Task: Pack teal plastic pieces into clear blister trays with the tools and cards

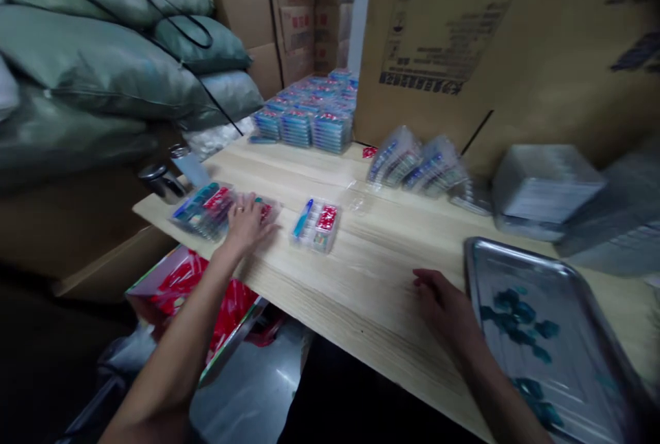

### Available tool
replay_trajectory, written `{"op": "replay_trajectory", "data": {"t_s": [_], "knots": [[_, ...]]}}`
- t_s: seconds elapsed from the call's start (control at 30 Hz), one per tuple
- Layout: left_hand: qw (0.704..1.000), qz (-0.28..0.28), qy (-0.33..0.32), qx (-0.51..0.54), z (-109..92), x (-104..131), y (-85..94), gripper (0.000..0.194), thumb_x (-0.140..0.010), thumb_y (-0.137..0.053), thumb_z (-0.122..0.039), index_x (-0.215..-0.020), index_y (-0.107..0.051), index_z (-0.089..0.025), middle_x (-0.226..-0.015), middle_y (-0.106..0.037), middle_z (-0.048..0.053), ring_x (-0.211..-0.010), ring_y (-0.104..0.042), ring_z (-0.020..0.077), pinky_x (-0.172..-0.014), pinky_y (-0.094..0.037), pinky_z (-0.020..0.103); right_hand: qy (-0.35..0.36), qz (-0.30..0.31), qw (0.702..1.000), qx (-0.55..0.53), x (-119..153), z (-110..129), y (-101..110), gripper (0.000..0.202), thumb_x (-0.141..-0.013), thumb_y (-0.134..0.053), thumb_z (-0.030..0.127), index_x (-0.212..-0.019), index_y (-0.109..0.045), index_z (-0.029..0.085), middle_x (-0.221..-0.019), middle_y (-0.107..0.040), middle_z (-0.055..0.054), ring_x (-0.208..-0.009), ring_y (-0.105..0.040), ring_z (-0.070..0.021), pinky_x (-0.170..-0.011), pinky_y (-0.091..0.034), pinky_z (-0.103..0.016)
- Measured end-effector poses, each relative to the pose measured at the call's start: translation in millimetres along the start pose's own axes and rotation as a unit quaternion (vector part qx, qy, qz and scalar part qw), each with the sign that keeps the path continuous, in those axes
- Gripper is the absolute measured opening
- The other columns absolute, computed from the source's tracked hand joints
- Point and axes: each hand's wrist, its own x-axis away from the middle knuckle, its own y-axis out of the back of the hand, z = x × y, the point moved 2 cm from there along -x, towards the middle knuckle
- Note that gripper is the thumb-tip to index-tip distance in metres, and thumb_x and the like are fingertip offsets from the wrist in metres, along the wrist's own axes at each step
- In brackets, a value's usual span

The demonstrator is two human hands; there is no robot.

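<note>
Bench note: left hand on the clear cases, right hand free

Left hand [248, 223]: palm down, fingers somewhat spread, on a clear plastic case with red and teal contents [268, 210]. Touch looks likely; cannot tell whether the fingers pinch it or only steady it. Just beside it, toward the table's left end, lies a cluster of clear plastic cases with teal, blue and red contents [202, 210], close enough together to suggest grouping for one hand's reach.

Right hand [442, 306]: fingers loosely bent, nothing visible in its grasp. It is over the pale wood-grain table [371, 279], between the middle and a shallow rectangular metal tray [559, 303]. Small glossy teal pieces [515, 313] lie loose in the tray; its raised rim presumably keeps them from scattering.

Between the hands, nearer the left: a single clear rectangular plastic case [315, 226], flat, with a slim blue piece along one side and a red packet opposite. Lying flat on its own, it presumably keeps its contents in sight.

Far end: neat stacks of blue-and-red-filled clear cases [330, 131], probably squared up to save room. To their right, two leaning, fanned stacks of clear plastic pieces with blue [394, 155] stand before a large brown cardboard panel [438, 38]. Blur hides finer detail.
</note>
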Motion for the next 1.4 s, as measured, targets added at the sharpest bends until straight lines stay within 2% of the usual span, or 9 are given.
{"op": "replay_trajectory", "data": {"t_s": [0.1, 0.27, 0.57, 0.73, 0.97, 1.07, 1.2, 1.27, 1.4], "knots": [[0.997, -0.052, -0.006, 0.056, -57, 4, -1.7, 0.05, -0.089, -0.045, -0.056, -0.122, -0.055, -0.019, -0.149, -0.041, 0.017, -0.14, -0.033, 0.0371, -0.11, -0.031, 0.054, 0.029, -0.013, 0.999, 0.003, 3, 7, 0, 0.031, -0.089, -0.043, 0.029, -0.109, -0.063, 0.018, -0.093, -0.073, -0.008, -0.077, -0.068, -0.0194, -0.069, -0.053, -0.031], [0.998, 0.024, -0.019, 0.054, -129, 13, -15.2, 0.067, -0.083, -0.052, -0.062, -0.136, -0.05, -0.02, -0.155, -0.032, 0.021, -0.135, -0.034, 0.0505, -0.101, -0.033, 0.067, 0.129, 0.001, 0.98, 0.151, -15, 27, -2, 0.037, -0.084, -0.042, 0.009, -0.114, -0.062, 0.012, -0.109, -0.067, -0.015, -0.101, -0.063, -0.0227, -0.089, -0.05, -0.037], [0.999, 0.04, 0.006, -0.004, -114, 1, -20.8, 0.069, -0.087, -0.045, -0.055, -0.146, -0.042, -0.022, -0.16, -0.029, 0.015, -0.137, -0.031, 0.0523, -0.104, -0.032, 0.064, 0.212, 0.15, 0.922, 0.286, -133, 111, -60, 0.064, -0.086, -0.052, 0.02, -0.147, -0.036, 0.014, -0.156, -0.034, -0.015, -0.139, -0.033, -0.0295, -0.109, -0.032, -0.044], [0.999, 0.036, 0.012, -0.01, -116, 0, -26.5, 0.069, -0.088, -0.042, -0.056, -0.147, -0.042, -0.021, -0.16, -0.028, 0.015, -0.137, -0.031, 0.0529, -0.104, -0.031, 0.063, 0.177, 0.112, 0.927, 0.311, -144, 125, -91, 0.039, -0.088, -0.046, 0.013, -0.126, -0.052, 0.009, -0.132, -0.054, -0.021, -0.124, -0.045, -0.0311, -0.097, -0.041, -0.044], [0.993, -0.057, -0.009, 0.106, -122, 11, -13.2, 0.06, -0.085, -0.055, -0.047, -0.137, -0.052, -0.016, -0.154, -0.038, 0.019, -0.146, -0.018, 0.0459, -0.113, -0.02, 0.062, 0.126, 0.041, 0.977, 0.169, -100, 87, -31, 0.04, -0.088, -0.043, 0.007, -0.126, -0.051, 0.015, -0.119, -0.059, -0.017, -0.114, -0.05, -0.0283, -0.094, -0.045, -0.047], [0.938, -0.057, 0.01, 0.341, -157, 37, -10.9, 0.052, -0.085, -0.058, -0.045, -0.128, -0.054, -0.016, -0.134, -0.057, 0.02, -0.129, -0.048, 0.0378, -0.101, -0.041, 0.052, 0.017, -0.052, 0.98, -0.194, -79, 64, 9, 0.043, -0.092, -0.046, 0.022, -0.134, -0.041, 0.021, -0.115, -0.061, -0.012, -0.108, -0.056, -0.0239, -0.09, -0.051, -0.044], [0.72, 0.149, 0.117, 0.668, -231, 70, -30.7, 0.061, -0.078, -0.07, -0.041, -0.129, -0.044, -0.018, -0.096, -0.068, 0.009, -0.08, -0.067, 0.0206, -0.074, -0.052, 0.034, -0.121, -0.049, 0.813, -0.568, -33, 48, 12, 0.051, -0.08, -0.067, 0.036, -0.125, -0.044, 0.028, -0.101, -0.063, -0.002, -0.097, -0.062, -0.0202, -0.078, -0.056, -0.039], [0.638, 0.155, 0.158, 0.738, -257, 77, -38.8, 0.066, -0.074, -0.074, -0.031, -0.13, -0.04, -0.021, -0.086, -0.064, 0.001, -0.071, -0.063, 0.0134, -0.07, -0.05, 0.027, -0.145, -0.032, 0.786, -0.599, -5, 47, 2, 0.052, -0.076, -0.071, 0.035, -0.121, -0.046, 0.029, -0.099, -0.063, -0.001, -0.093, -0.064, -0.0192, -0.075, -0.056, -0.038], [0.683, 0.129, 0.138, 0.706, -264, 64, -51.4, 0.081, -0.066, -0.071, -0.017, -0.137, -0.032, -0.026, -0.082, -0.058, -0.005, -0.062, -0.056, 0.0083, -0.065, -0.047, 0.022, -0.066, 0.015, 0.93, -0.361, 39, 39, 11, 0.037, -0.084, -0.058, 0.024, -0.12, -0.053, 0.024, -0.105, -0.063, -0.006, -0.095, -0.064, -0.0202, -0.079, -0.056, -0.041]]}}
